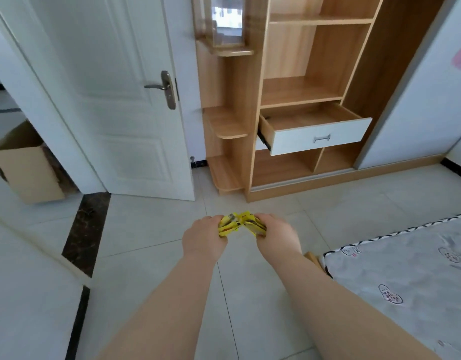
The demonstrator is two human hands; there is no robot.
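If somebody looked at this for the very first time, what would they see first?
Most likely the bright yellow packets, gripped between the left hand and the right hand low in the middle, above the pale tiled floor. Next comes the white-fronted drawer, pulled open in the wooden wardrobe straight ahead, right of the white door.

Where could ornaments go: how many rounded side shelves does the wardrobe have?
3: top shelf highest, middle shelf beside the open drawer, bottom shelf near the floor. More may be hidden above the frame.
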